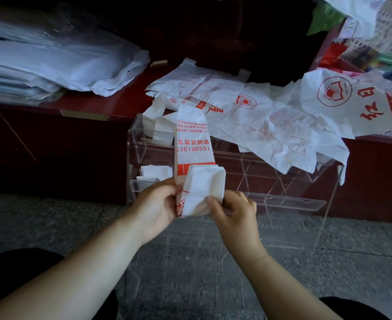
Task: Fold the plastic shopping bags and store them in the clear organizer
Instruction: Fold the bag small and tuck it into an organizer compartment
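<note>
Red counter [121,98], grey stone floor [51,215], perforated basket [389,26] top R.

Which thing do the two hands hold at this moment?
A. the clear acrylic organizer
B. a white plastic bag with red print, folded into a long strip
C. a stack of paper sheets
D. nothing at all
B: the left hand and the right hand both pinch the folded lower end of the white plastic bag with red print, in front of the clear acrylic organizer, which neither hand touches.
</note>
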Demonstrator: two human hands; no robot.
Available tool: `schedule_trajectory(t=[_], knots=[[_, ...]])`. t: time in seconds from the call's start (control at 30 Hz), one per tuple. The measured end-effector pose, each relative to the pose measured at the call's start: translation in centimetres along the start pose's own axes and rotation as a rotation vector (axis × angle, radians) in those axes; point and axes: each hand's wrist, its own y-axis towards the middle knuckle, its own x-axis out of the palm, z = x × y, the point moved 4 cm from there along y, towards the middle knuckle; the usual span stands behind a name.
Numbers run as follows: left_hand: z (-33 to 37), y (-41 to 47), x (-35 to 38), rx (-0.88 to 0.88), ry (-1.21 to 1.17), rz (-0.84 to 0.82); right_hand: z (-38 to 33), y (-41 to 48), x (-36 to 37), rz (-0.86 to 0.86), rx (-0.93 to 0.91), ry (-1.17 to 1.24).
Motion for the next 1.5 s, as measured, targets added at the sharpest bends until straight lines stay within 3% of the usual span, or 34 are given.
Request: schedule_trajectory(t=[0.2,0.3,0.4,0.47,0.53,0.63,0.7,0.87,1.07,1.2,1.33,1.5], knots=[[0.3,-0.7,0.6,0.056,0.154,-0.137,-0.4,0.2,-0.2,-0.087,0.04,-0.057],[0.1,-0.9,0.3,0.174,0.366,-0.037,-0.5,0.1,-0.2,-0.096,0.031,-0.076],[0.2,-0.9,0.3,0.227,0.43,0.117,-0.8,-0.2,0.1,-0.087,0.018,-0.102],[0.3,-0.9,0.0,0.244,0.447,0.167,-0.8,-0.2,0.2,-0.082,0.051,0.005],[0.6,-1.0,0.0,0.237,0.469,0.156,-0.9,0.0,-0.1,-0.066,0.139,0.237],[0.2,-1.3,0.3,0.164,0.507,0.044,-1.0,0.3,-0.5,-0.188,0.319,0.603],[-0.5,-1.5,0.6,0.082,0.551,-0.019,-1.0,0.3,-0.6,-0.263,0.381,0.689],[-1.2,-1.9,1.1,0.034,0.628,-0.087,-1.1,0.3,-0.7,-0.256,0.371,0.64],[-0.7,-1.6,1.4,0.155,0.617,-0.014,-1.5,0.3,-0.6,-0.293,0.342,0.703],[-1.4,-2.0,1.4,-0.022,0.704,-0.125,-0.3,1.3,-1.7,-0.184,0.467,0.812],[-2.0,-2.4,1.3,-0.177,0.775,-0.236,0.2,2.2,-3.1,-0.211,0.478,0.806],[-2.1,-2.3,1.7,-0.129,0.77,-0.201,0.5,2.5,-3.9,-0.162,0.478,0.673]])
